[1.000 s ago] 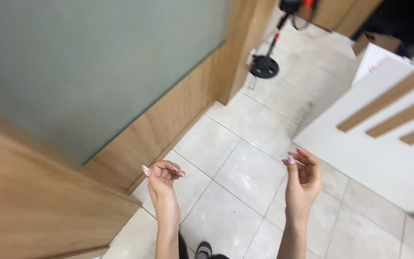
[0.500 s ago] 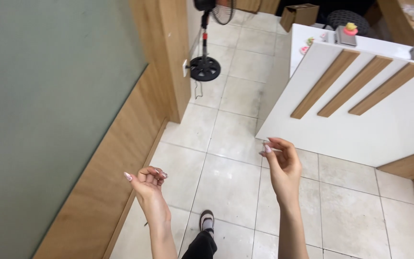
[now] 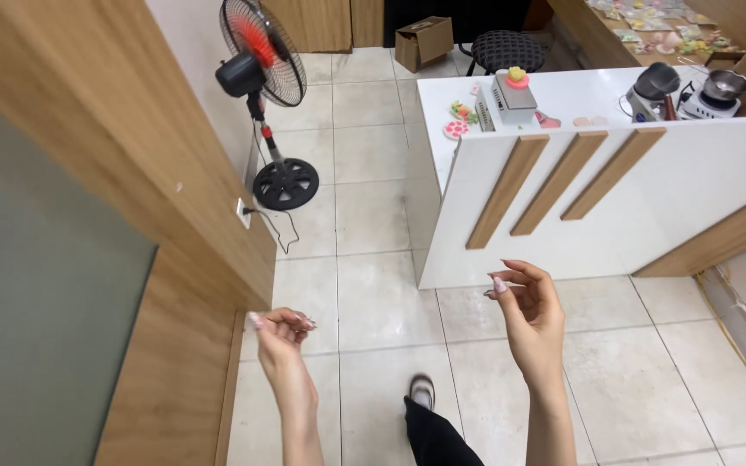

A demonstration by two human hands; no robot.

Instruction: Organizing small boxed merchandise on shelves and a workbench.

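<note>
Swinging up and around, our view now takes in a fan [image 3: 261, 60] and the whole white counter [image 3: 615, 198], where half a second ago we saw only the fan's base and a corner of that counter. Both hands ride a little higher and farther apart than before. Our left hand [image 3: 280, 332] hangs over the tiles [image 3: 373, 293], fingers curled in loosely, holding nothing, just beside the edge of the wooden wall [image 3: 192, 285]. Our right hand [image 3: 528, 306] floats palm-in, fingers bent with thumb and forefinger tips close together; we cannot tell if anything is pinched between them. It sits near the counter's lower front edge, apart from it. Between the hands lies bare floor, and one foot [image 3: 422, 393] steps onto it. Open tile runs ahead between wall and counter, toward the fan's round base [image 3: 285, 184], whose cord trails to a socket [image 3: 242, 211] on the wall. A box [image 3: 425, 39] and a stool [image 3: 508, 50] stand well beyond.
</note>
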